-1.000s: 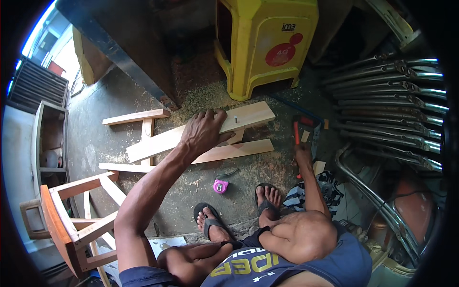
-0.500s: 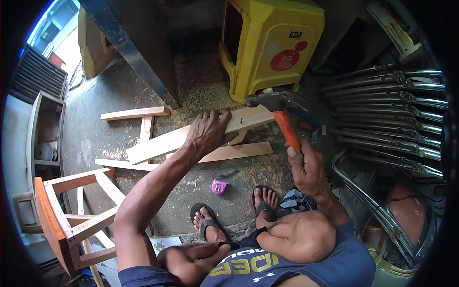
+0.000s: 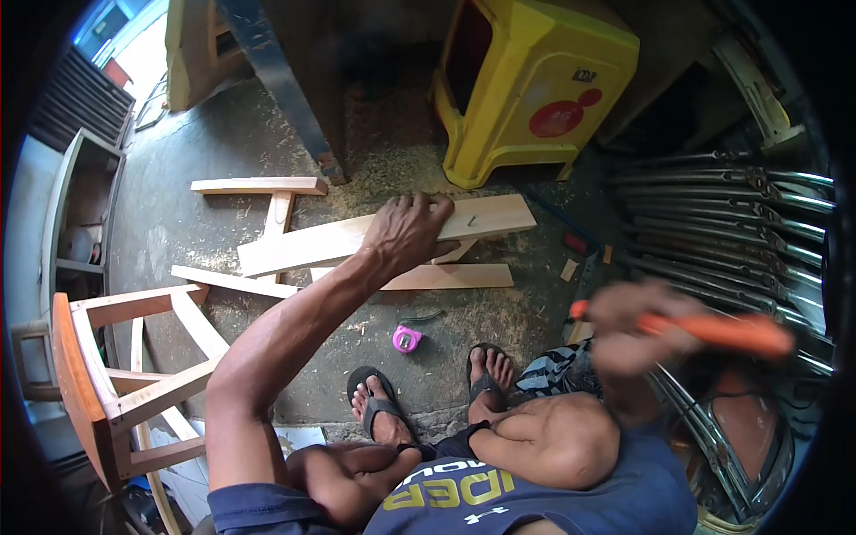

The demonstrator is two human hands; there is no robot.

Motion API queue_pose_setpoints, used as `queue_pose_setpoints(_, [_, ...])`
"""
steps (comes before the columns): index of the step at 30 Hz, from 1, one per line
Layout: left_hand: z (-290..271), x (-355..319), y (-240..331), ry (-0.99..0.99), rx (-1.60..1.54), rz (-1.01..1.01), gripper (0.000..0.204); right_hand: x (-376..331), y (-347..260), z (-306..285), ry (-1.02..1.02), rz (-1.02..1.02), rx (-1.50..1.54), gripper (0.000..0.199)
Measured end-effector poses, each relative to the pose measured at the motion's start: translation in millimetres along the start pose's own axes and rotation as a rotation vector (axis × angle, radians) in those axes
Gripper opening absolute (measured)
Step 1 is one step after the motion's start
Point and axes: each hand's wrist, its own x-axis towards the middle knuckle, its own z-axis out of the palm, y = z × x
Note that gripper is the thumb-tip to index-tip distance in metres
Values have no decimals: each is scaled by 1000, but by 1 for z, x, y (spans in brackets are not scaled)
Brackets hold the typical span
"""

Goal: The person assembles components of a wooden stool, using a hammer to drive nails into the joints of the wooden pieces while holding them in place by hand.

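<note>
My left hand [image 3: 406,230] is closed over the far edge of a pale wooden plank [image 3: 308,248], pressing it down on other wood pieces. A nail [image 3: 473,221] stands up from the plank, a little right of that hand. Out to the right, my right hand [image 3: 637,325] grips a hammer by its orange handle [image 3: 727,333]. Both hand and hammer are smeared by motion, and the hammer's head cannot be made out. Below the plank lies another flat board [image 3: 446,277]. A T-shaped wood joint [image 3: 259,186] rests at the plank's left end.
A pink tape measure [image 3: 407,339] lies on the floor before my feet. At the left stands a wooden chair frame [image 3: 165,406]. Beyond the plank are a yellow plastic stool [image 3: 508,134] and a blue post [image 3: 285,89]. Stacked metal tube frames [image 3: 713,209] line the right side.
My right hand has swung the hammer from above the plank's right end out to the right. My left hand still holds the plank. The whole view has shifted slightly.
</note>
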Motion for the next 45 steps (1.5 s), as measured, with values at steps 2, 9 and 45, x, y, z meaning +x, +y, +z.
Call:
queue_pose_setpoints(2, [-2,8,0,-35,43,15,70,-10,32,6,-291,393,-932,31])
queue_pose_setpoints(9, [-4,0,-7,10,22,18,64,-3,6,26,-100,329,-510,31])
queue_pose_setpoints(45, [-38,-5,-5,-39,-234,-302,63,-106,196,20,268,722,-577,40])
